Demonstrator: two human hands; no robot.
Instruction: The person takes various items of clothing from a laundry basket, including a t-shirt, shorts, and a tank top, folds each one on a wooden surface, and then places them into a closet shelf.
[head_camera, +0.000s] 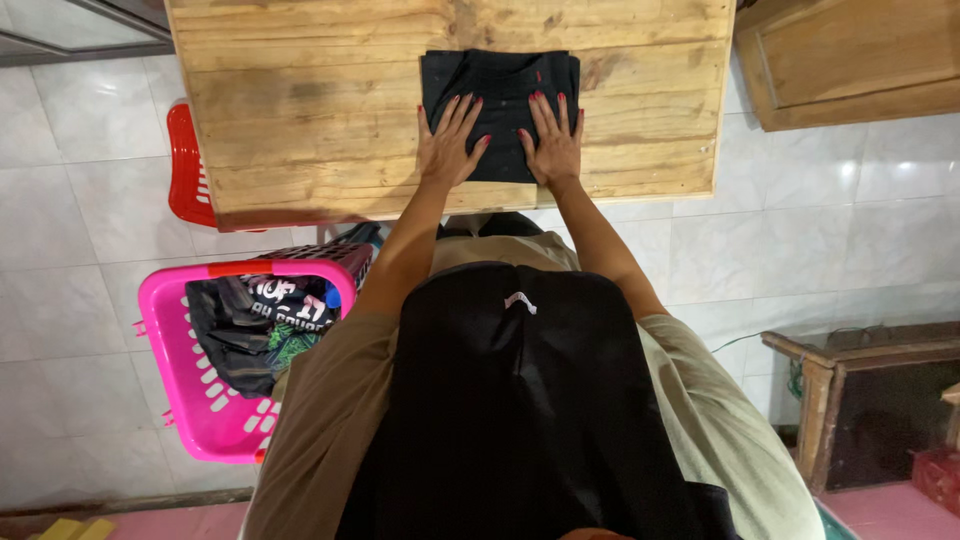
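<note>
Folded black fabric garment (500, 105): lying on the pale plank wooden surface (300, 100), toward its near edge. Left hand (448, 145) and right hand (553, 143) are pressing flat on its 7 and 5 o'clock corners, each grip spread, pinching nothing. Pink plastic laundry basket (190, 390) is sitting at 7 o'clock on the floor.

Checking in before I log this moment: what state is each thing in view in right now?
Black garment: folded into a rectangle, flat on the wooden table.
Left hand: open, palm pressed on the garment.
Right hand: open, palm pressed on the garment.
Pink laundry basket: on the floor, holding crumpled dark clothes.
</note>
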